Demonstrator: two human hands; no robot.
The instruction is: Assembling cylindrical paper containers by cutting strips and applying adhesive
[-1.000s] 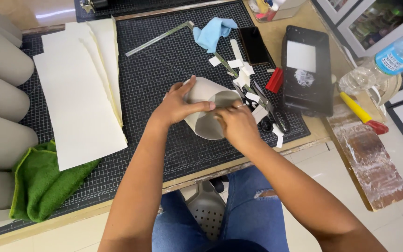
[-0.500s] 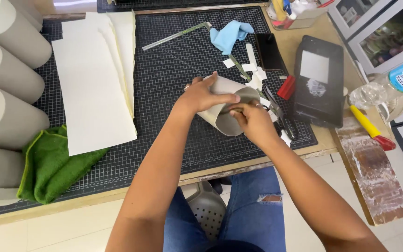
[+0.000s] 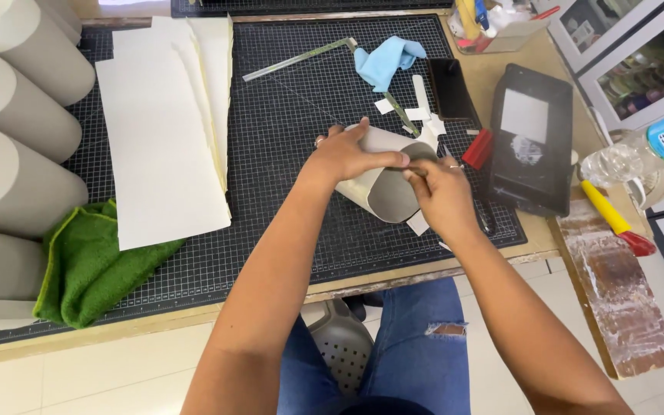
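On cutting mat [image 3: 286, 115], two hands [image 3: 393, 173] roll one sheet [image 3: 382, 188].

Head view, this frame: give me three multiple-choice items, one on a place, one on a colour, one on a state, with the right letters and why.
1. Where does the green cloth lie?
A. at the cutting mat's left edge, below the cream sheets
B. on the black tray
C. under the metal ruler

2. What colour is the crumpled cloth by the metal ruler?
A. red
B. light blue
C. yellow

3. How is the paper sheet in the hands?
A. lying flat
B. torn in two
C. curled into a tube

A: it lies at the left, under the sheets.
B: it is pale blue.
C: left hand and right hand hold it rolled, its open end showing.
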